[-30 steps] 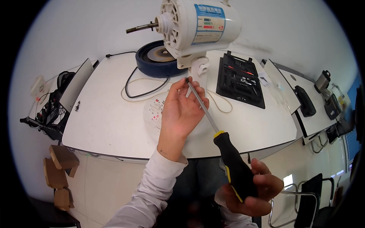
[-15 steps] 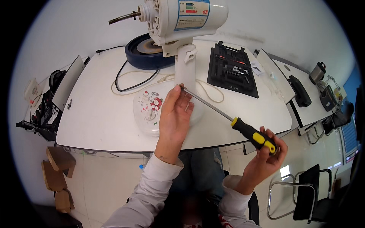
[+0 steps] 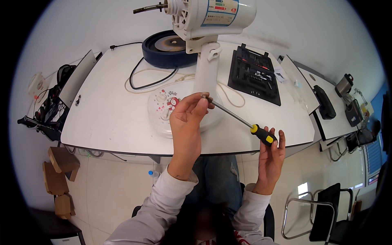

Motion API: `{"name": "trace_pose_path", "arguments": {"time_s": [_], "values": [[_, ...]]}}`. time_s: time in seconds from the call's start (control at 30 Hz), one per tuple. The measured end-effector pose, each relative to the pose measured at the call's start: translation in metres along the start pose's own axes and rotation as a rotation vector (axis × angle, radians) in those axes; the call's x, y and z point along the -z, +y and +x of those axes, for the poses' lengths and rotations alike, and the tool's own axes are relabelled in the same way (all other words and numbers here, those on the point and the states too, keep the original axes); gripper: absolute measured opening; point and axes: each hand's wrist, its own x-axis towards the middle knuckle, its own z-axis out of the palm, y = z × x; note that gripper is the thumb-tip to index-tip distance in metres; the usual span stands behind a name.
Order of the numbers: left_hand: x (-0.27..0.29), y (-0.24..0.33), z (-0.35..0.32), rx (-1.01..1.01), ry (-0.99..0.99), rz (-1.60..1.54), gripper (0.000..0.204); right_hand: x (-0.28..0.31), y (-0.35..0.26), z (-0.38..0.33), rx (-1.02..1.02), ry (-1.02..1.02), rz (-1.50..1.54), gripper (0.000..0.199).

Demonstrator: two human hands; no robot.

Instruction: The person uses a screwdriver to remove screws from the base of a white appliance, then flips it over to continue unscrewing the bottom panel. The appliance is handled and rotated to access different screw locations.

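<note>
A screwdriver (image 3: pixel 233 113) with a black and yellow handle and a long metal shaft slants between my hands. My left hand (image 3: pixel 187 122) pinches its tip between thumb and fingers; any small piece there is too small to make out. My right hand (image 3: pixel 271 161) holds the handle from below with the fingertips. Just beyond my hands stands a white electric fan with no blades: its motor housing (image 3: pixel 196 30) with a bare threaded shaft (image 3: pixel 150 8), its post (image 3: pixel 207 73) and its base (image 3: pixel 157 118) with knobs and a red cartoon print. My left hand partly hides the base.
A round dark blue appliance (image 3: pixel 167 61) with a black cord stands behind the fan. At the back right of the white table (image 3: pixel 110 126) lies an open black tool case (image 3: pixel 253 79). Cardboard boxes (image 3: pixel 55 179) are on the floor at left, a chair (image 3: pixel 322 212) at right.
The screwdriver handle has moved up and left, with my right hand's fingers now more upright around it. My left hand has turned at the tip. The whole view has shifted slightly.
</note>
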Motion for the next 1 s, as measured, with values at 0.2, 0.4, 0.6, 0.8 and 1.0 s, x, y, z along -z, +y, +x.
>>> {"name": "trace_pose_path", "arguments": {"time_s": [0.2, 0.4, 0.6, 0.8, 1.0], "values": [[-0.001, 0.009, 0.002, 0.017, -0.062, 0.053, 0.023, 0.007, -0.004, 0.001, 0.017, -0.041, 0.001, 0.041], [0.007, 0.006, 0.005, 0.031, -0.03, -0.129, 0.021, 0.024, -0.006, 0.009, 0.053, -0.003, 0.003, 0.038], [0.005, 0.004, 0.0, -0.009, -0.059, 0.135, 0.015, 0.031, -0.019, 0.015, 0.102, 0.021, 0.541, 0.03], [-0.001, -0.027, -0.02, 0.122, -0.327, 0.246, 0.01, 0.002, -0.036, -0.005, 0.351, -0.032, -0.02, 0.016], [-0.019, -0.043, -0.035, 0.404, -0.452, 0.018, 0.014, -0.052, -0.017, -0.018, 0.575, -0.133, -1.257, 0.028]]}}
